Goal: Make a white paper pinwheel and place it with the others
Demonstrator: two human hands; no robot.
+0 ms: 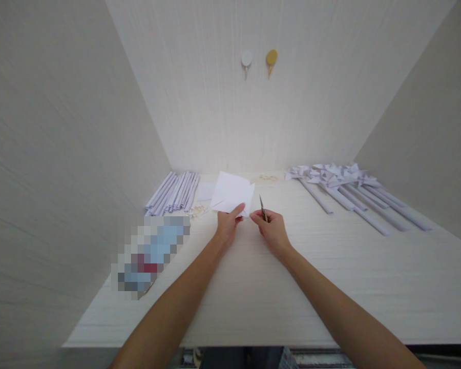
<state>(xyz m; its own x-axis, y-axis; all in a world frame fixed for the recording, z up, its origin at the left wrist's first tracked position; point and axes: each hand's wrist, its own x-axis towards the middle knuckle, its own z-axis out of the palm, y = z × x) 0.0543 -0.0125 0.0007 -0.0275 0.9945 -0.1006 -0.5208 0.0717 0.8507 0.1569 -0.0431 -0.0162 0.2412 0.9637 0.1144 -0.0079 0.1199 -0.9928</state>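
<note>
My left hand (228,224) is closed on the near edge of a white square sheet of paper (232,189), with the thumb on top. Slits run in from the sheet's near corners, and a notch shows at its right edge. In my right hand (272,229) is a small pair of scissors (262,203), blades pointing up and away from me; its handles are mostly hidden by the fingers. The thumb and forefinger of that hand come close to the paper's lower right corner; whether they touch it I cannot tell.
White rolled paper sticks (174,192) lie at the back left, beside a flat paper piece (205,191) and small beige bits (197,211). Several paper pinwheels (334,175) with sticks lie back right. A blurred-out item (153,256) is front left. Walls enclose the white table (261,297); two hooks (271,57) hang behind.
</note>
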